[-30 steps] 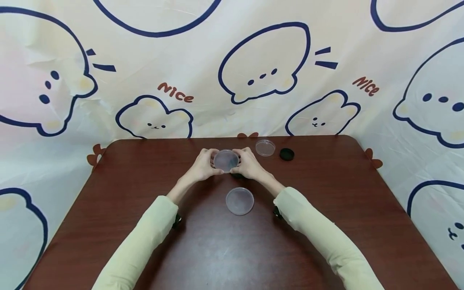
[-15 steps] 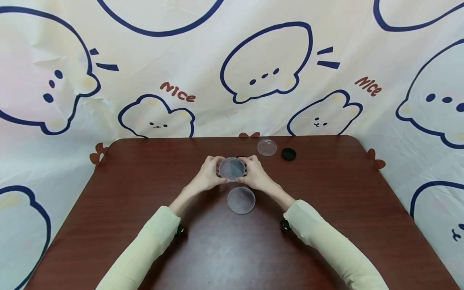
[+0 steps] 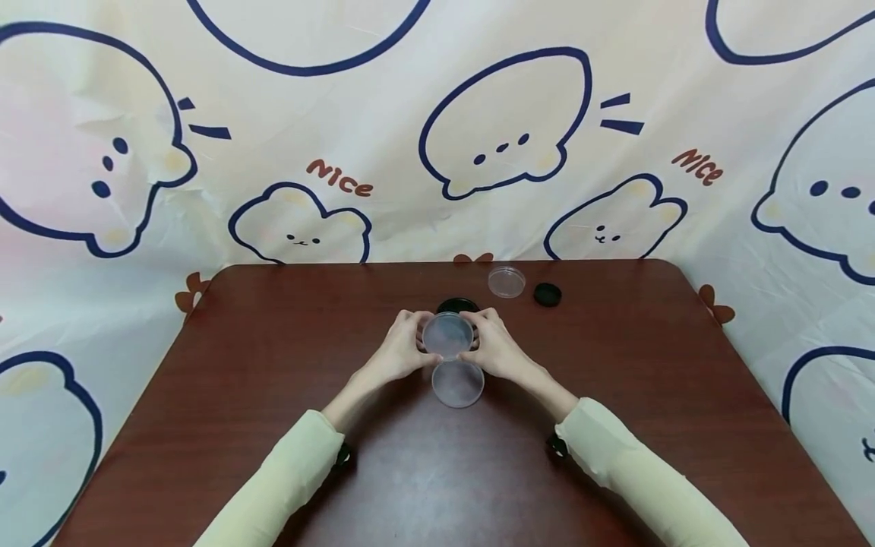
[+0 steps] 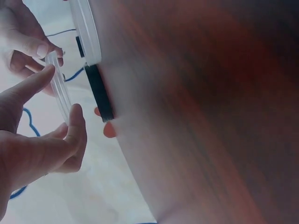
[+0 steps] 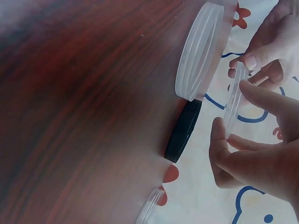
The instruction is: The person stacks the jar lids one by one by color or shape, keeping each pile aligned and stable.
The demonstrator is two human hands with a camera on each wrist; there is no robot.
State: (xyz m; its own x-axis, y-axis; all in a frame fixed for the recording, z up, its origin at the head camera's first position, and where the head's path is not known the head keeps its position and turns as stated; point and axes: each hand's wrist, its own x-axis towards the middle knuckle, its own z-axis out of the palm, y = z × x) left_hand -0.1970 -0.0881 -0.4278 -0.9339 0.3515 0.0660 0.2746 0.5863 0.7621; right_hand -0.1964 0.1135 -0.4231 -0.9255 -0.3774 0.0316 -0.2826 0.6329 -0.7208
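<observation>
Both hands hold one clear petri dish (image 3: 447, 334) above the table, the left hand (image 3: 402, 348) at its left edge and the right hand (image 3: 500, 346) at its right. Thumb and fingers of each pinch the rim, as the left wrist view shows on the dish (image 4: 60, 91). Just nearer the person, a larger clear petri dish (image 3: 458, 386) lies on the table and overlaps the held one's near edge in the head view. Behind the held dish sits a black disc (image 3: 458, 304), partly hidden; the right wrist view shows this black disc (image 5: 183, 131) flat beside the larger dish (image 5: 198, 51).
At the back of the brown table (image 3: 301, 319) stand another clear petri dish (image 3: 506, 282) and a smaller black disc (image 3: 548, 295). A curtain (image 3: 396, 137) with cartoon drawings hangs behind and at both sides.
Both hands have brought the held petri dish toward the person and slightly right, from over the black disc to close by the larger dish. More of the black disc now shows.
</observation>
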